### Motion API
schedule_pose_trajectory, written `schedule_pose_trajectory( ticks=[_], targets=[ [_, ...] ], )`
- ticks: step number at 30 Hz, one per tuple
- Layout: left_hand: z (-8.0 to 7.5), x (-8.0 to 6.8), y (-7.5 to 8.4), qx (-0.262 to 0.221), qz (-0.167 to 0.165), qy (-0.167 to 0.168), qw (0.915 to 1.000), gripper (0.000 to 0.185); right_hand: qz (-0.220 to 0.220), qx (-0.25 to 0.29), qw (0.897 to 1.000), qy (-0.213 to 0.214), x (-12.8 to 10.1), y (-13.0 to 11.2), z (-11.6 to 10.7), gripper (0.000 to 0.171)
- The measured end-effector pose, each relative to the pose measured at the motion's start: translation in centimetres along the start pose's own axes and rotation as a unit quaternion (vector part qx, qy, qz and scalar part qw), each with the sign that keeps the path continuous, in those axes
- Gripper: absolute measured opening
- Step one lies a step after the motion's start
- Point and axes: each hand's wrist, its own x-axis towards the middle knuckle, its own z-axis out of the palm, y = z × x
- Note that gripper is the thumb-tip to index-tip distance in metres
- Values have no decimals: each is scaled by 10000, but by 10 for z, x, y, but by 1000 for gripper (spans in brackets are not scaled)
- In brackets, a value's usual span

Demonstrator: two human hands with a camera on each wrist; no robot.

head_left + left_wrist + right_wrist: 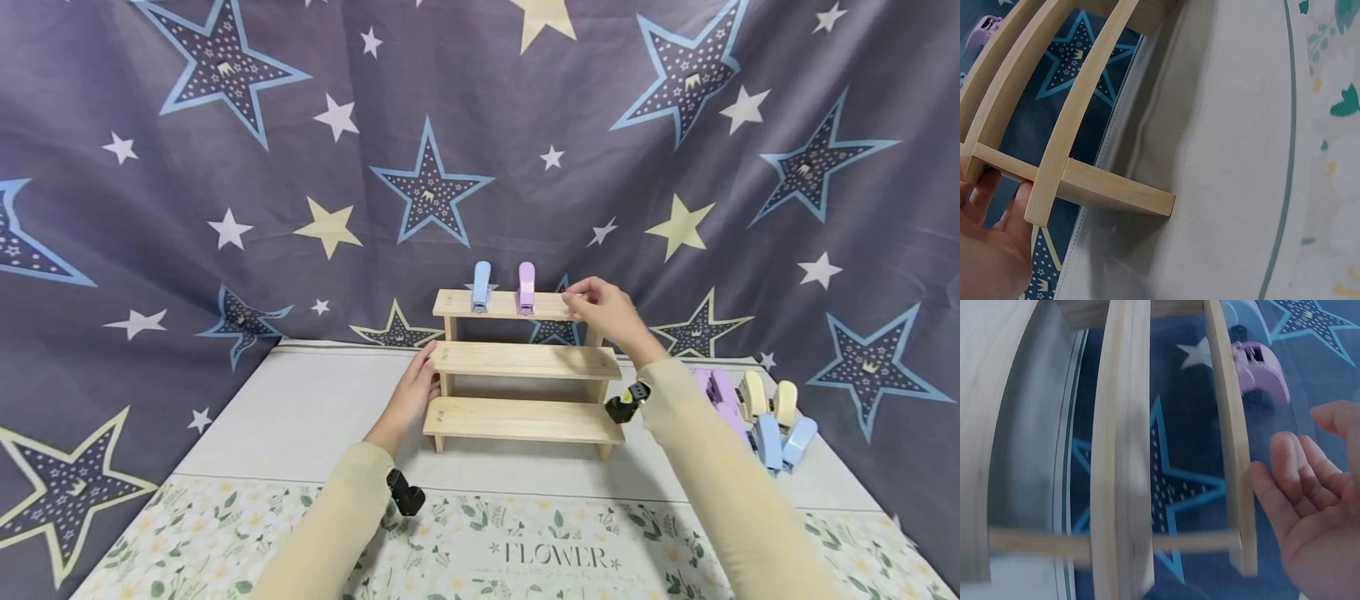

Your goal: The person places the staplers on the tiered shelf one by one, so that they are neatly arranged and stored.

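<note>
**Two clips on top shelf; rest in a pile at the right**

Progress: the wooden rack [522, 367] has three stepped shelves. A blue clip [481, 287] and a purple clip [527, 287] stand side by side on the top shelf, left of centre. The middle and bottom shelves carry nothing. A pile of clips [757, 412], purple, cream and blue, lies on the surface [300, 417] right of the rack. Judged: early, most clips unplaced.

Hands: left hand [411, 396] rests with straight fingers against the rack's left side post, steadying it. Right hand [606, 307] is at the right part of the top shelf, fingers relaxed, holding nothing that I can see.

Room: the top shelf has free length right of the purple clip. The backdrop cloth [225, 208] hangs close behind the rack. The front surface is free, with the pile near the right edge.
</note>
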Motion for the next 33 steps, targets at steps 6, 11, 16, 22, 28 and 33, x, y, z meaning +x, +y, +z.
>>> schedule_pose_trajectory(
  ticks=[6,11,16,22,28,33],
  targets=[
    [1,1,0,10,-13,3,10000,49,50,-239,9994,-236,-19,21,-30,39],
    [0,0,0,63,-74,20,10000,49,231,-290,9984,-433,-35,39,-52,42],
    [0,0,1,88,-52,-43,9999,50,319,-539,9966,-530,-50,57,-70,47],
    [0,-1,1,0,-100,-20,9999,50,354,-916,9925,-735,-65,66,-87,49],
    [1,-1,2,-11,-97,-29,9999,50,322,-1173,9888,-866,-74,78,-99,49],
    [2,-1,4,-51,-72,-38,10000,50,455,-1020,9885,-1017,-84,89,-102,53]
  ],
)
